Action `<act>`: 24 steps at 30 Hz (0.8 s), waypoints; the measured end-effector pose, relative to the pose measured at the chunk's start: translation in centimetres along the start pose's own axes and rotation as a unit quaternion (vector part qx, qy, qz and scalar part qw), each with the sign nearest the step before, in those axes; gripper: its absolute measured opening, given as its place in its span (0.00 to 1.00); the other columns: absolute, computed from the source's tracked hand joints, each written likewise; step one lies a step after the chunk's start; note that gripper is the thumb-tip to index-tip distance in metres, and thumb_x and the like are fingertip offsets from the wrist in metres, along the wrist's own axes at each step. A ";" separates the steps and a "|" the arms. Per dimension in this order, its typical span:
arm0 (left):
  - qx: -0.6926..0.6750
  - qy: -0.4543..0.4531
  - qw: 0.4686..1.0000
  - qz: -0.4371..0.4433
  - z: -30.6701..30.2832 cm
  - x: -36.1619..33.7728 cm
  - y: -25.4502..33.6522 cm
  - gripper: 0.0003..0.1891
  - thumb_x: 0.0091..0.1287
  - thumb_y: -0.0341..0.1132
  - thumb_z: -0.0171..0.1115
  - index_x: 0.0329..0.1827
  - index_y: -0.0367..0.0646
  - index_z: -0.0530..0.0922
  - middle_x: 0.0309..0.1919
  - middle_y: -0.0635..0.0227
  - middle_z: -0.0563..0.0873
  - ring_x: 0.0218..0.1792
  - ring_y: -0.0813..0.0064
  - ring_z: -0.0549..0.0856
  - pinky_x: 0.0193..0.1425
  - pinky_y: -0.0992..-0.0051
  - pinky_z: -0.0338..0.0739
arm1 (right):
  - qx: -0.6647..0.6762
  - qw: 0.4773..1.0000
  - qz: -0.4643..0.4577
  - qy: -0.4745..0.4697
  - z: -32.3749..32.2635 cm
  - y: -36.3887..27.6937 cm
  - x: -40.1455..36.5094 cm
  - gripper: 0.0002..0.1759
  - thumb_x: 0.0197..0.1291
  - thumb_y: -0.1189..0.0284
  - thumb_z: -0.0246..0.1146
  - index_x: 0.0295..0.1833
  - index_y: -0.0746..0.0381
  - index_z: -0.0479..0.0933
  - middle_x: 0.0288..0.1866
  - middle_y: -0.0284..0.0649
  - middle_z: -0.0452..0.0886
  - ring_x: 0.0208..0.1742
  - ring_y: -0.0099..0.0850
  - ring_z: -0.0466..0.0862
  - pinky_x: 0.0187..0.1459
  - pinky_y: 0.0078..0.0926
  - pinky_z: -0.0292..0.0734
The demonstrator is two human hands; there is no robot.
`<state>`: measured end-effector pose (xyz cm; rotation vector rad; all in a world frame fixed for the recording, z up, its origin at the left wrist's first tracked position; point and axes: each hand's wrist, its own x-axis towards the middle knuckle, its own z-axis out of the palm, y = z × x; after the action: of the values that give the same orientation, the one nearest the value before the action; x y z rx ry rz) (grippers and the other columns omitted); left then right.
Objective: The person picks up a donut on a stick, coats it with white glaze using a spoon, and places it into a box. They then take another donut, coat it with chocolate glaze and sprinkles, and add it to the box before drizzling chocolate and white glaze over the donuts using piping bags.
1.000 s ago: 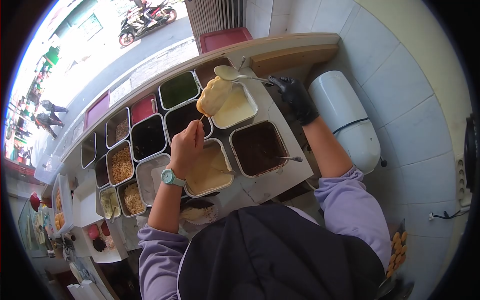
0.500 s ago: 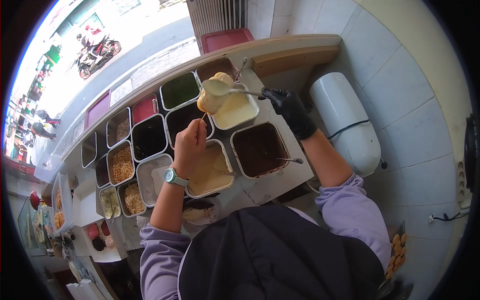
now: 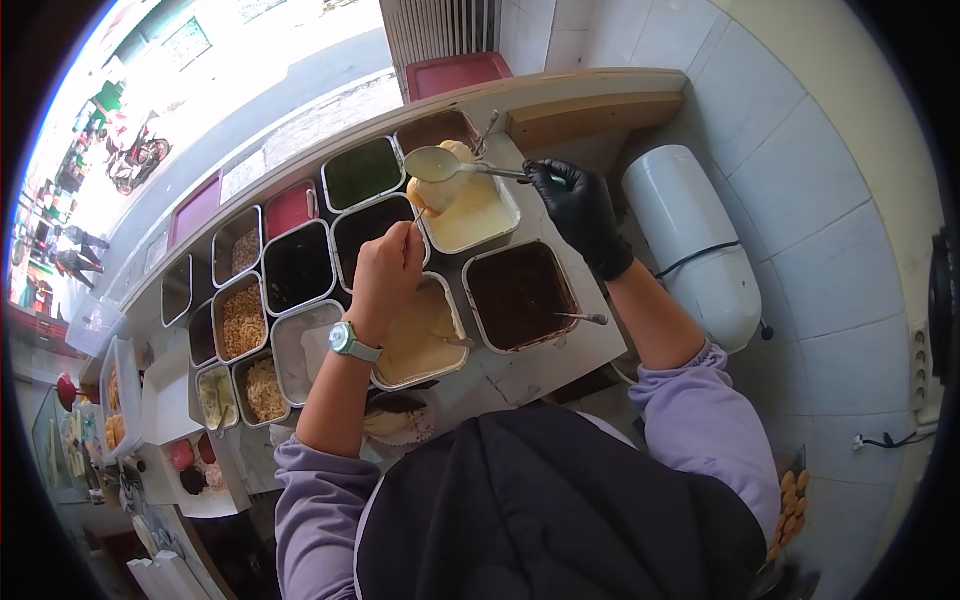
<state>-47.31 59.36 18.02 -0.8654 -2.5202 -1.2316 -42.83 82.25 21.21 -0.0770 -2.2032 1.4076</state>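
Note:
My bare left hand (image 3: 392, 268), with a pale green watch at the wrist, pinches a thin stick. On the stick's far end is a rounded piece of food (image 3: 437, 197) coated in pale yellow sauce, tilted over a tub of pale yellow sauce (image 3: 485, 222). My black-gloved right hand (image 3: 580, 210) is closed round the handle of a metal spoon (image 3: 434, 164). The spoon's bowl lies across the upper part of the food and hides some of it. A tub of dark brown sauce (image 3: 515, 300) stands nearest my right forearm; a tub of cream-coloured sauce (image 3: 420, 345) lies below my left hand.
Several more tubs crowd the counter, including green sauce (image 3: 362, 177), black filling (image 3: 298, 268) and chopped nuts (image 3: 243, 322). A white mixer-like appliance (image 3: 690, 245) stands at right by the tiled wall. An open white box (image 3: 215, 500) holds treats at lower left.
My left hand and the food on the stick have shifted slightly right. The spoon has risen slightly and its bowl has turned more into view. A motorcycle outside has moved left.

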 end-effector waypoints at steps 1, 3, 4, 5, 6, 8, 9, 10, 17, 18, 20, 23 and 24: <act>-0.004 0.000 1.000 -0.010 -0.1 0.1 0.2 0.10 0.63 0.30 0.52 0.25 0.35 0.73 0.12 0.54 0.73 0.15 0.59 0.75 0.19 0.68 0.66 | -0.031 0.999 -0.033 0.001 0.2 0.0 -0.2 0.12 0.58 0.67 0.60 0.33 0.68 0.78 0.23 0.44 0.80 0.22 0.25 0.78 0.27 0.26 0.71; -0.013 0.002 1.000 -0.020 -0.2 0.2 0.6 0.11 0.63 0.31 0.52 0.25 0.33 0.73 0.12 0.54 0.73 0.13 0.61 0.75 0.19 0.69 0.66 | -0.093 0.991 -0.096 0.006 0.5 -0.1 -1.0 0.12 0.58 0.68 0.59 0.31 0.66 0.76 0.21 0.43 0.79 0.22 0.34 0.79 0.27 0.30 0.71; -0.018 0.003 1.000 -0.024 -0.3 0.3 0.7 0.11 0.63 0.31 0.52 0.25 0.33 0.74 0.12 0.54 0.73 0.13 0.62 0.74 0.19 0.70 0.66 | -0.130 0.982 -0.135 0.004 0.3 -0.6 -1.4 0.11 0.58 0.68 0.59 0.30 0.65 0.76 0.21 0.42 0.78 0.23 0.37 0.78 0.27 0.31 0.71; -0.022 -0.001 0.999 -0.034 -0.3 0.5 0.7 0.11 0.63 0.31 0.53 0.25 0.32 0.74 0.12 0.55 0.73 0.12 0.64 0.74 0.19 0.71 0.65 | -0.166 0.970 -0.175 0.003 0.0 -1.7 -1.6 0.10 0.57 0.68 0.59 0.30 0.64 0.75 0.21 0.42 0.78 0.24 0.40 0.78 0.27 0.33 0.71; -0.025 -0.005 0.999 -0.044 -0.3 0.5 0.7 0.12 0.63 0.32 0.53 0.25 0.32 0.74 0.11 0.56 0.72 0.12 0.67 0.73 0.18 0.72 0.65 | -0.201 0.956 -0.214 0.001 -0.1 -2.3 -1.8 0.09 0.57 0.68 0.59 0.29 0.63 0.75 0.22 0.41 0.77 0.25 0.42 0.77 0.28 0.34 0.71; -0.033 -0.015 0.997 -0.066 -0.4 0.5 0.8 0.12 0.63 0.32 0.53 0.25 0.31 0.75 0.11 0.58 0.72 0.11 0.72 0.71 0.18 0.74 0.64 | -0.226 0.942 -0.247 0.028 0.1 -1.6 -1.9 0.09 0.57 0.68 0.59 0.29 0.62 0.75 0.23 0.41 0.77 0.26 0.40 0.77 0.29 0.34 0.71; -0.037 -0.020 0.996 -0.076 -0.5 0.6 0.9 0.13 0.63 0.32 0.53 0.25 0.31 0.75 0.11 0.58 0.71 0.11 0.74 0.70 0.18 0.74 0.63 | -0.238 0.934 -0.264 0.043 0.2 -1.4 -1.9 0.08 0.57 0.68 0.59 0.29 0.61 0.75 0.24 0.40 0.77 0.26 0.39 0.77 0.29 0.34 0.71; -0.041 -0.024 0.995 -0.087 -0.6 0.7 0.9 0.13 0.63 0.33 0.53 0.25 0.31 0.75 0.10 0.59 0.70 0.11 0.76 0.68 0.18 0.75 0.62 | -0.247 0.932 -0.261 0.042 0.1 -1.4 -1.9 0.08 0.57 0.68 0.59 0.29 0.61 0.75 0.24 0.40 0.77 0.27 0.39 0.77 0.30 0.34 0.71; -0.055 -0.025 0.993 -0.097 -0.5 0.7 1.1 0.14 0.64 0.34 0.52 0.25 0.31 0.75 0.10 0.60 0.69 0.11 0.77 0.66 0.18 0.75 0.61 | -0.217 0.949 -0.226 0.025 0.0 -1.4 -1.8 0.08 0.57 0.69 0.59 0.30 0.61 0.75 0.24 0.42 0.77 0.26 0.41 0.78 0.28 0.33 0.71; -0.049 -0.025 0.994 -0.089 -0.4 0.7 1.0 0.14 0.64 0.34 0.52 0.25 0.31 0.75 0.10 0.59 0.69 0.11 0.76 0.67 0.18 0.74 0.62 | -0.219 0.951 -0.216 0.013 0.0 -1.4 -1.7 0.07 0.57 0.69 0.59 0.31 0.61 0.76 0.24 0.43 0.77 0.25 0.41 0.78 0.27 0.33 0.71; -0.035 -0.029 0.996 -0.075 -0.2 0.5 0.8 0.14 0.64 0.33 0.52 0.24 0.31 0.75 0.10 0.58 0.70 0.10 0.73 0.68 0.18 0.73 0.62 | -0.145 0.975 -0.164 0.045 0.4 -0.2 -1.5 0.08 0.57 0.69 0.59 0.32 0.62 0.76 0.23 0.45 0.77 0.25 0.43 0.77 0.26 0.31 0.72; -0.020 -0.023 0.998 -0.060 -0.1 0.5 0.8 0.13 0.64 0.33 0.52 0.24 0.32 0.74 0.11 0.55 0.71 0.11 0.67 0.71 0.18 0.71 0.64 | -0.088 0.989 -0.115 0.035 0.6 0.9 -0.9 0.09 0.58 0.69 0.59 0.34 0.65 0.77 0.24 0.47 0.78 0.23 0.40 0.79 0.27 0.28 0.72; -0.021 -0.019 0.998 -0.057 -0.1 0.4 0.8 0.13 0.64 0.33 0.52 0.23 0.32 0.74 0.11 0.54 0.71 0.11 0.65 0.72 0.19 0.71 0.64 | -0.077 0.992 -0.100 0.022 0.6 1.1 -0.9 0.10 0.58 0.69 0.60 0.35 0.66 0.78 0.25 0.48 0.79 0.23 0.38 0.80 0.27 0.26 0.73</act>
<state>-47.21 59.83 18.73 -0.7717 -2.6154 -1.3179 -42.58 81.99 19.74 0.0580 -2.2124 1.1156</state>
